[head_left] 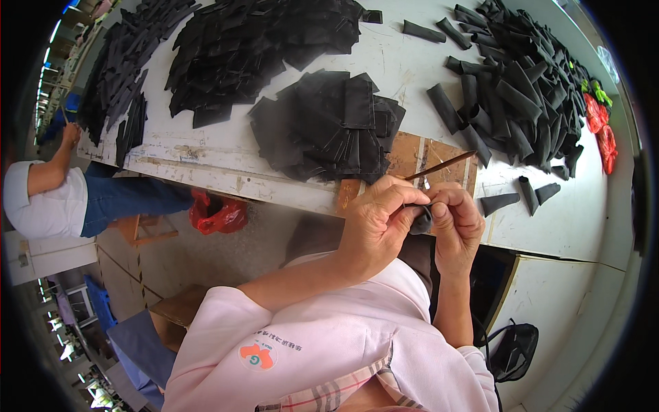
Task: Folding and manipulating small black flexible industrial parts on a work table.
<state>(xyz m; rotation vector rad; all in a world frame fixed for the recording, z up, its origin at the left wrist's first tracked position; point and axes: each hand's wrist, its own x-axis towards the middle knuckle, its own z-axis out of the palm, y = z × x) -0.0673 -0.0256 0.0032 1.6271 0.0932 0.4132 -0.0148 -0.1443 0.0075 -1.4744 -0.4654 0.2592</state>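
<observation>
My left hand (377, 223) and my right hand (456, 223) meet at the table's near edge, fingers pinched on a small black fabric piece (421, 221) between them. Most of that piece is hidden by my fingers. A thin brown stick (446, 164) slants up to the right from behind my left fingers, over a brown board (449, 152); I cannot tell whether the hand touches it. Just beyond my left hand lies a fanned pile of flat black fabric pieces (302, 130). To the right of my right hand lie loose black fabric tubes (500, 203).
A large heap of black fabric tubes (522, 96) covers the right of the white table (226, 154). More black pieces (233, 55) are stacked at the back. A red plastic bag (218, 214) hangs below the left edge. Another person (51, 196) is at the far left.
</observation>
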